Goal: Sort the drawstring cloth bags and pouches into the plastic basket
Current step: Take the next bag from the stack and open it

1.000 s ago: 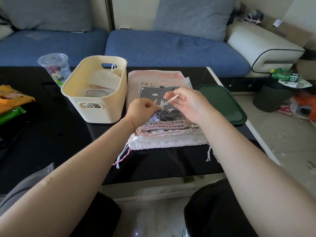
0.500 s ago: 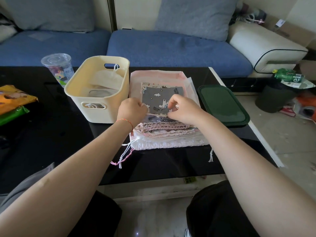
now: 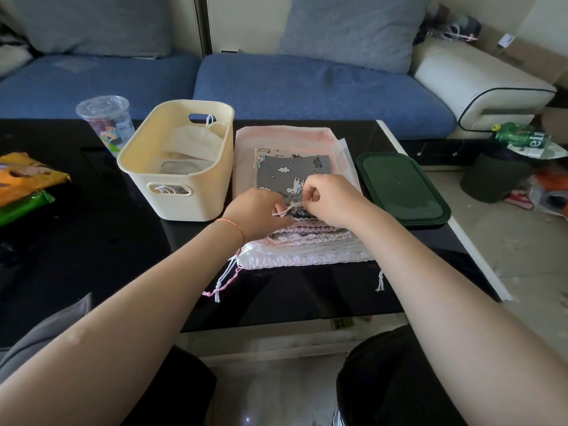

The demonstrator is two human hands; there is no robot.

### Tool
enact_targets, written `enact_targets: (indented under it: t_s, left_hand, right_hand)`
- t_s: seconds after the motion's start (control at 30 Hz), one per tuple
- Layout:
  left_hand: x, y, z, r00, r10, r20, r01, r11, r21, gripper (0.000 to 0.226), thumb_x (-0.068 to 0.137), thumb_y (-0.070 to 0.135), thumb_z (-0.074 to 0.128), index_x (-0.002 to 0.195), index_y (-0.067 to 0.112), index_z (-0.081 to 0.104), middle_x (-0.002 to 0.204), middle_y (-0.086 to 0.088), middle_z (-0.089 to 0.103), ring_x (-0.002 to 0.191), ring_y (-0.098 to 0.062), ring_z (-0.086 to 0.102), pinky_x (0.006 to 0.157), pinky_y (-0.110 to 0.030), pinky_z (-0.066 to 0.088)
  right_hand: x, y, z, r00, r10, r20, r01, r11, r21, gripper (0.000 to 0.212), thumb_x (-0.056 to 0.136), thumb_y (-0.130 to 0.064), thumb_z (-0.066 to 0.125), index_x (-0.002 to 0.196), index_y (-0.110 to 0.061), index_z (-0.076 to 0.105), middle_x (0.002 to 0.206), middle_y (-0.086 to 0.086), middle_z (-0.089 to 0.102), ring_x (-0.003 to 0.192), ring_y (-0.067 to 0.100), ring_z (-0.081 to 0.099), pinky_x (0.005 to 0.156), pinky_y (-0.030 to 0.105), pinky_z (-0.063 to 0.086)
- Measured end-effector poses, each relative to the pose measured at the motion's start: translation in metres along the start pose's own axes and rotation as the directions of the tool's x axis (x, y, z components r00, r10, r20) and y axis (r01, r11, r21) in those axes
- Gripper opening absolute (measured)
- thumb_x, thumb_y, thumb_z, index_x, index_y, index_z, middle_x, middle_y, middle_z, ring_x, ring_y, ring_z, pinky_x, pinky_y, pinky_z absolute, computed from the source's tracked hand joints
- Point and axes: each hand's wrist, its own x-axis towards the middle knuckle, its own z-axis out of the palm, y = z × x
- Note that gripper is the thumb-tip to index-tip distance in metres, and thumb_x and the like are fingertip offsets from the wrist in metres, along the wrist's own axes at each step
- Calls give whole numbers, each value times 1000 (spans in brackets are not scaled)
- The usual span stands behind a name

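Note:
A stack of drawstring bags lies on the black table, with a grey cartoon-print pouch [image 3: 287, 173] on top and pink and white bags [image 3: 307, 252] beneath. My left hand [image 3: 256, 213] and my right hand [image 3: 330, 198] meet at the grey pouch's near edge, each pinching its pale drawstring [image 3: 290, 208], which is bunched into a knot between them. The cream plastic basket [image 3: 184, 195] stands just left of the stack and holds a pale cloth bag [image 3: 192, 139] with a white cord.
A dark green lid [image 3: 402, 189] lies right of the stack near the table's edge. A clear plastic cup [image 3: 106, 123] and orange and green snack packets [image 3: 23, 182] sit at the left. A blue sofa runs behind the table.
My hands dropped from above the pouch down to its near edge and closed together. The drawstring, held up a second ago, now lies gathered between my fingers on the pouch.

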Motion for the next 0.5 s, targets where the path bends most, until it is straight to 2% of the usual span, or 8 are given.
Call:
enact_targets:
  t_s: [0.1, 0.17, 0.23, 0.3, 0.4, 0.5]
  left_hand:
    - [4, 0, -5, 998, -68, -17, 65, 989, -129, 20, 89, 37, 63, 76, 22, 66, 75, 7, 62, 76, -15, 57, 69, -27, 47]
    - [6, 2, -11, 994, -108, 2, 103, 949, -299, 24, 90, 33, 63, 72, 17, 68, 65, 8, 58, 62, -8, 53, 59, -19, 43]
    - [5, 5, -16, 986, -151, 65, 161, 817, -554, 25, 92, 28, 60, 79, 9, 70, 68, 2, 62, 56, -8, 54, 59, -18, 47]
    - [4, 10, -19, 981, -161, 111, 188, 622, -760, 23, 96, 21, 55, 86, 4, 68, 84, -5, 64, 62, -14, 57, 57, -26, 53]
    - [3, 15, -16, 984, -136, 117, 165, 440, -883, 19, 98, 14, 53, 93, 3, 67, 91, -10, 63, 66, -18, 59, 50, -24, 49]
    - [4, 16, -11, 986, -106, 128, 157, 349, -924, 21, 97, 10, 54, 108, -3, 67, 97, -10, 69, 64, -15, 63, 43, -20, 42]
  right_hand:
    - [0, 2, -1, 1000, 10, -7, -10, 1000, 0, 10, 91, -8, 56, 93, -12, 65, 78, -11, 53, 72, 12, 53, 66, 30, 46]
    - [1, 3, -2, 1000, 13, -12, -13, 1000, -4, 10, 91, -9, 57, 94, -12, 65, 80, -11, 53, 78, 16, 55, 69, 32, 47]
    - [1, 3, -1, 1000, 15, -14, -15, 1000, -12, 9, 90, -10, 58, 95, -12, 66, 82, -8, 54, 83, 18, 55, 69, 31, 45]
    - [2, 3, 0, 1000, 22, -11, -23, 1000, -18, 9, 90, -12, 60, 95, -11, 67, 86, -5, 56, 85, 19, 55, 69, 30, 42]
    - [2, 0, 1, 999, 32, 4, -32, 999, -21, 11, 92, -14, 59, 95, -10, 68, 88, -2, 59, 86, 21, 58, 71, 32, 46]
    - [2, 0, 2, 999, 45, 19, -45, 999, -31, 16, 93, -17, 57, 99, -7, 68, 93, 7, 67, 86, 27, 63, 76, 42, 53]
